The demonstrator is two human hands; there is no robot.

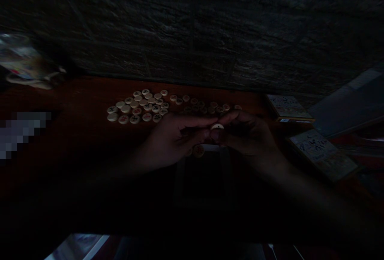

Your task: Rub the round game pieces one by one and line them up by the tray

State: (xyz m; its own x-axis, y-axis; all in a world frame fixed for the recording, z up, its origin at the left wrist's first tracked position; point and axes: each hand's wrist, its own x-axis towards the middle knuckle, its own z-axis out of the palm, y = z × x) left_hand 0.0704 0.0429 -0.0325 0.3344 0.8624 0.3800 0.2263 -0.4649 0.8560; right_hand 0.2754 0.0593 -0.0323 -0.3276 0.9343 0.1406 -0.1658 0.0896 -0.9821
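Observation:
A round, pale Chinese chess piece (217,126) is pinched between the fingertips of both hands, above the dark table. My right hand (252,135) closes thumb and index finger on its right side. From the other side, the fingers of my left hand (171,138) are closed at the piece's left edge. Just below my hands, another chess piece (198,150) with a reddish character rests at the far end of a dark rectangular frame or tray (180,184). Deep shadow hides most of that tray's inside.
Left of my hands lie several loose chess pieces (134,119), some with black or red characters, some blank side up. More pieces (194,101) lie behind my hands near the stone wall (192,28). Two boxes (289,107) lie to the right; a clear container (24,62) stands left.

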